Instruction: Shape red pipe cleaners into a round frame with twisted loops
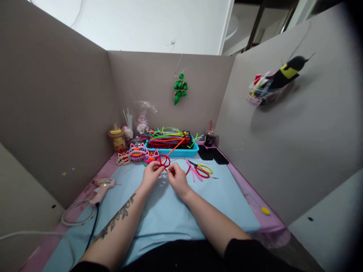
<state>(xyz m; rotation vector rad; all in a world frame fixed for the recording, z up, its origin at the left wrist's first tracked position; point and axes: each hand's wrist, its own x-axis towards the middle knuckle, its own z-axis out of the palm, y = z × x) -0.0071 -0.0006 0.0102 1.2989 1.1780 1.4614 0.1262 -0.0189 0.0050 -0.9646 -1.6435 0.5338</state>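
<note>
Grey cardboard partition walls (56, 113), enclosing on three sides.
Pale blue cloth-covered tabletop (170, 215) with pink edging, filling the centre.
Bright blue plastic tray (181, 152) at 12 o'clock, heaped with multicoloured fuzzy pipe cleaners (167, 136).
Black-and-yellow tool (286, 73) in a wall pouch at 2 o'clock.
Pink glue gun (100, 189) at 9 o'clock, black cord trailing toward 7 o'clock.
Green pipe-cleaner ornament (180, 88), hung on the back wall at 12 o'clock.
Left hand (151, 175), just above centre, fingers closed in a pinch on the red pipe-cleaner loop (163, 161).
Right hand (177, 179), just beside the left at 3 o'clock of it, fingertips pinched together on the same red piece; long free end running up toward 1 o'clock over the tray.
Small colourful crafted cat-faced figures (137, 153) at 11 o'clock.
Yellow-and-red handled scissors (202, 169) at 2 o'clock of the hands.
Yellow lidded cup (117, 139) at 10 o'clock.
Small yellow disc (266, 210) at 4 o'clock.
</note>
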